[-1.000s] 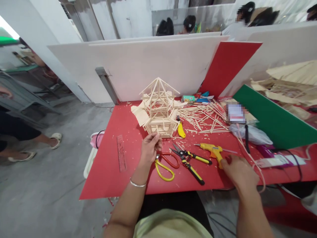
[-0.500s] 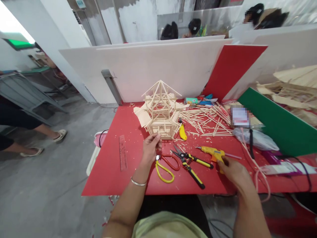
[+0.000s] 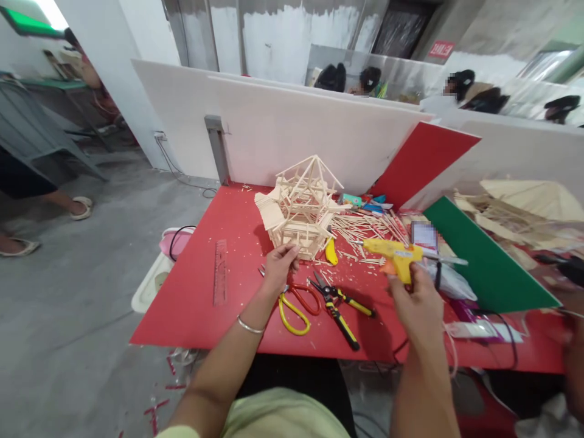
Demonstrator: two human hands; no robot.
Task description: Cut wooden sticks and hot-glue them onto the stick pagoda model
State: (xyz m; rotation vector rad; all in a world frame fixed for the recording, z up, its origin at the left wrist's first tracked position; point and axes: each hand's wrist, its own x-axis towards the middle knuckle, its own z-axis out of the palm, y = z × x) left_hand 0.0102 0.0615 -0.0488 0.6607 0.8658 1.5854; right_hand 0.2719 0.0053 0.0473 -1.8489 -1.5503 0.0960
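My right hand grips a yellow hot glue gun by its handle, lifted above the table, nozzle pointing left toward the model. A glue stick pokes out of its back end. My left hand is closed in a pinch at the front base of a wooden stick model house with a peaked frame roof. What lies between those fingertips is too small to make out. Below that hand are scissors with one red and one yellow handle. Black-and-yellow cutting pliers lie to their right.
Loose wooden sticks pile up behind a yellow utility knife. A clear ruler lies on the red table. A green board leans at the right, near plastic bags. At the far right edge, another person's arm shows.
My right hand has raised the glue gun off the table. The left hand stays pinched at the model's base. The view has turned to the right, and another person's arm has come in.
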